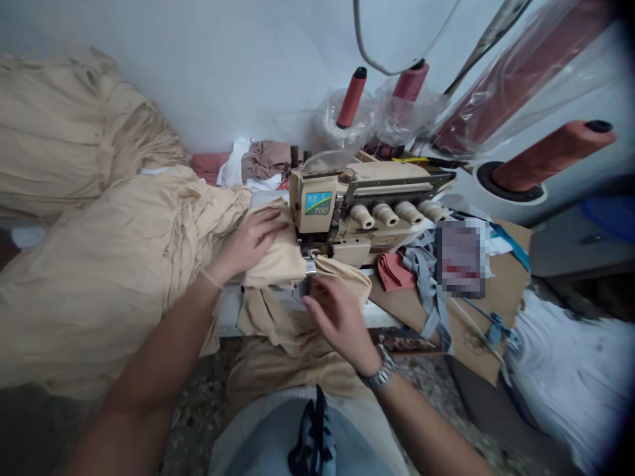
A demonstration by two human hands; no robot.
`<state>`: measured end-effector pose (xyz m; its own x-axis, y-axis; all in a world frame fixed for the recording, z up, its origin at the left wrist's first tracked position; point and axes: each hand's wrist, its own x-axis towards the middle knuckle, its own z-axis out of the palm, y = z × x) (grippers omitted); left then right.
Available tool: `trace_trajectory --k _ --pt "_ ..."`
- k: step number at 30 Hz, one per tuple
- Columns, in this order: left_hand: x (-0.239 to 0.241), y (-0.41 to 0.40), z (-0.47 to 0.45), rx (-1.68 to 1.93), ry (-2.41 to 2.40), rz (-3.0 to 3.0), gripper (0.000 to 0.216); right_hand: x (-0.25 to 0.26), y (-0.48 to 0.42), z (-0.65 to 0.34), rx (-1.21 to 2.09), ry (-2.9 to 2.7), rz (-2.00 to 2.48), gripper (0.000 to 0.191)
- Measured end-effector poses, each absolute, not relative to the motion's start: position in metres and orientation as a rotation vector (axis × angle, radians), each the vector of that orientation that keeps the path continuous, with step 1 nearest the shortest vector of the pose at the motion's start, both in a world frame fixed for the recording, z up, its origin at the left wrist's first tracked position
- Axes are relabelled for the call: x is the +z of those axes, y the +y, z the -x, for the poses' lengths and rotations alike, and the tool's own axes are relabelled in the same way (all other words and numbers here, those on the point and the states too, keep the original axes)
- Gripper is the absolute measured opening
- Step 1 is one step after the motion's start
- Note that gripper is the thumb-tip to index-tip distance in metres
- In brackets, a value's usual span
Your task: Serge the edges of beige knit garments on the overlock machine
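Beige, creased cloth (278, 261) lies under the flattened left hand (255, 238), the right hand's (340, 314) grip unclear.

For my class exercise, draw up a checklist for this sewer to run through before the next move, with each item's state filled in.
1. Left hand laid on the beige fabric: ok.
2. Right hand gripping fabric: cannot tell; its fingertips are hidden.
3. Thread cones standing behind the sewing machine: ok.
4. Needle threaded: cannot tell; too small to make out.
5. Wrists bare: not ok; a metal watch is on the right, a thin band on the left.
6. Area right of the machine tidy: not ok; grey strips lie tangled there.
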<state>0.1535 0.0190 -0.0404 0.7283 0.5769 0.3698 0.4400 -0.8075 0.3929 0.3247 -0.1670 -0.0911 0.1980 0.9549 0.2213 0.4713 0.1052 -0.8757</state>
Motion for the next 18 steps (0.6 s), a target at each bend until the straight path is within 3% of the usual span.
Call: trace_trajectory --k 2,5,10,14,18 --pt "-0.041 0.018 -0.151 0.705 0.829 -2.646 0.039 -0.093 -0.153 -0.3 1.133 -1.209 1.371 0.04" --pt "-0.042 -0.006 -0.139 0.699 0.873 -2.63 0.04 -0.1 -0.143 -0.285 1.453 -0.835 1.178 0.048" --pt "-0.042 -0.065 -0.116 0.614 0.84 -2.718 0.04 -0.105 -0.167 -0.302 1.565 -0.842 1.09 0.035" --pt "-0.041 -0.079 -0.113 0.642 0.715 -2.765 0.042 -0.106 -0.166 -0.307 1.491 -0.72 0.997 0.055" --pt "-0.042 -0.072 -0.123 0.738 0.841 -2.742 0.038 -0.113 -0.147 -0.299 1.251 -0.726 1.112 0.046"
